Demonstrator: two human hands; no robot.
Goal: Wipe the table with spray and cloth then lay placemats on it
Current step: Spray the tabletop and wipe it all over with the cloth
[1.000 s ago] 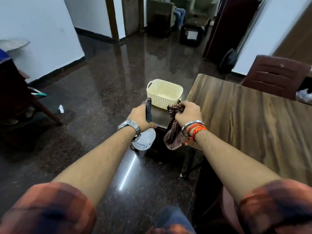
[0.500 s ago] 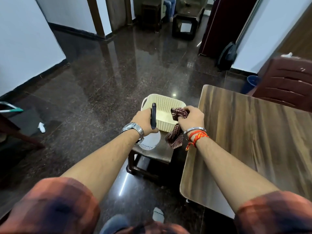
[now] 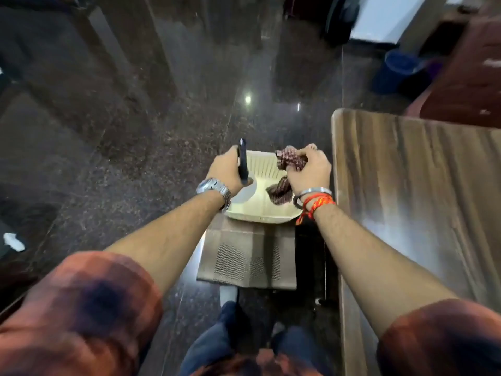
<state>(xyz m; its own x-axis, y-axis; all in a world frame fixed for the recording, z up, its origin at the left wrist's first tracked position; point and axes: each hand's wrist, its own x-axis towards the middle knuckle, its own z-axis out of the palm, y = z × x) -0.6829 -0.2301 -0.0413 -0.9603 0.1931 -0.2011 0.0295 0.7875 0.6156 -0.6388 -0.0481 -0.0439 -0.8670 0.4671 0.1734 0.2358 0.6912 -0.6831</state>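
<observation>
My left hand (image 3: 226, 169) grips the spray bottle (image 3: 243, 165) by its black trigger head; the white body hangs down inside the cream basket (image 3: 260, 215). My right hand (image 3: 309, 170) is closed on the checked maroon cloth (image 3: 287, 160), whose loose end droops into the same basket. The basket stands on a low stool beside the wooden table (image 3: 417, 191). Brown woven placemats (image 3: 248, 256) lie on the stool just in front of the basket. The table's left edge runs close to my right wrist.
Dark polished stone floor (image 3: 135, 131) spreads to the left and ahead. A brown chair (image 3: 466, 85) stands at the table's far side, with a blue bin (image 3: 398, 66) next to it. A small white scrap (image 3: 13, 241) lies on the floor at left.
I have stepped closer and the view tilted down. Both hands went down over the basket, so the bottle and the cloth end now hang inside it. The placemats came into view.
</observation>
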